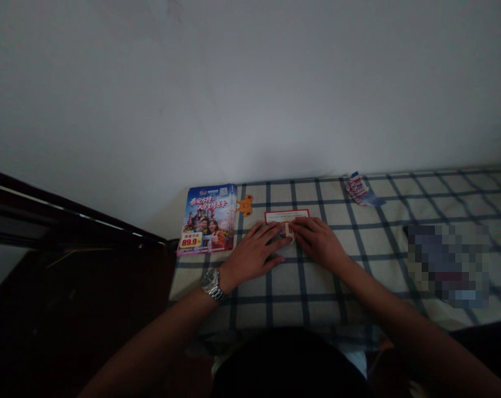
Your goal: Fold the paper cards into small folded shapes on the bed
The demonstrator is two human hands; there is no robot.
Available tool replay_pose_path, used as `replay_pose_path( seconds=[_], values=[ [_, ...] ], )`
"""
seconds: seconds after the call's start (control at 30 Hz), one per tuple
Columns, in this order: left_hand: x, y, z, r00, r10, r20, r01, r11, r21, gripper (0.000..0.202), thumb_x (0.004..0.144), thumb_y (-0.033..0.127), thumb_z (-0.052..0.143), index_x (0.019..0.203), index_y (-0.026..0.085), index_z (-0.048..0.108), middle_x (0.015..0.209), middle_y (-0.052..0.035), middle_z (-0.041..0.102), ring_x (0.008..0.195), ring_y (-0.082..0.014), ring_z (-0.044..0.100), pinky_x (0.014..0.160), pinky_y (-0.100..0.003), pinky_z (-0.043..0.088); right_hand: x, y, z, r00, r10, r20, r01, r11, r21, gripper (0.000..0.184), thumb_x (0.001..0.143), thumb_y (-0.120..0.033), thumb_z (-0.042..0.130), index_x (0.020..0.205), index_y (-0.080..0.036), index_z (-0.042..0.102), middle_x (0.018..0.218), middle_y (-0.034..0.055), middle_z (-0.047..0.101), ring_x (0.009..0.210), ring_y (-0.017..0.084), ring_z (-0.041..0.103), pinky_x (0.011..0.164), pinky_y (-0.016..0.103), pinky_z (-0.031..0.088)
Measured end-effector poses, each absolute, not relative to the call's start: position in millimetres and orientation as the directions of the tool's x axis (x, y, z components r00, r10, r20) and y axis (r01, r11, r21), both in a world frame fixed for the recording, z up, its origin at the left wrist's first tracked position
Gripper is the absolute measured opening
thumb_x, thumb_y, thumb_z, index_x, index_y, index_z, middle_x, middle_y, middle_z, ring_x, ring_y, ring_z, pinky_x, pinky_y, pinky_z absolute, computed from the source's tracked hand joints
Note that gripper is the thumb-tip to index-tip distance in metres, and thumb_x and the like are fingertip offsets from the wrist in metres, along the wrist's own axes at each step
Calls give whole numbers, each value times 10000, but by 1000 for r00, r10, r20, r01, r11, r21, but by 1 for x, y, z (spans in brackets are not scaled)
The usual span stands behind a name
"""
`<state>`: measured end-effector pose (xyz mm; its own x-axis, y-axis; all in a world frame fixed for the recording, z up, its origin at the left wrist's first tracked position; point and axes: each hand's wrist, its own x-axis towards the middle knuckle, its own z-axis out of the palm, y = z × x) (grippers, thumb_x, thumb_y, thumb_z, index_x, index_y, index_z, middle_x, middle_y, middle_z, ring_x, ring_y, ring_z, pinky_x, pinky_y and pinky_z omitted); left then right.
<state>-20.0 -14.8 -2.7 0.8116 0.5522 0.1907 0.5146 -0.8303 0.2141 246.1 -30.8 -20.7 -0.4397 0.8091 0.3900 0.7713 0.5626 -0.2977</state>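
Observation:
A small sheet of printed paper (pixel 286 214) with a red border lies on the checked cloth, partly hidden under my fingers. My left hand (pixel 256 249), with a metal watch on the wrist, rests on the paper's left part, fingers stretched and a little apart. From the right, my right hand (pixel 321 244) presses its bent, close-set fingertips on the paper's right part, close to the left fingertips. A pale piece (pixel 289 230) shows between both hands; whether it is a fold of the sheet, I cannot tell.
Left of my hands is a stack of leaflets (pixel 211 221), beside an orange bear-shaped piece (pixel 245 205). A crumpled or folded printed paper (pixel 360 190) lies near the wall (pixel 250 99). A blurred-out object (pixel 447 265) lies at right. The checked cloth (pixel 250 309) ends at a dark gap on the left.

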Motion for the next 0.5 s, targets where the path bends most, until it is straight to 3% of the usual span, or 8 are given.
replay_pose_path(
  seconds=[0.3,0.5],
  values=[
    [-20,-15,-4,810,561,170,528,-825,202,542,1061,535,511,1565,347,448,1695,-20,346,1585,-267,276,1319,-548,216,245,-29,-20,-465,821,331,812,544,-212,463,1018,-203,568,1479,-242,595,1356,132,644,1181,312,582,1041,508,528],
    [-20,-15,-4,810,560,175,528,-826,200,547,1064,528,506,1576,351,427,1697,-20,337,1588,-269,270,1322,-555,215,244,-30,-18,-454,832,319,817,532,-224,497,1007,-186,573,1500,-243,577,1356,135,642,1196,311,572,1052,506,520]
  ],
)
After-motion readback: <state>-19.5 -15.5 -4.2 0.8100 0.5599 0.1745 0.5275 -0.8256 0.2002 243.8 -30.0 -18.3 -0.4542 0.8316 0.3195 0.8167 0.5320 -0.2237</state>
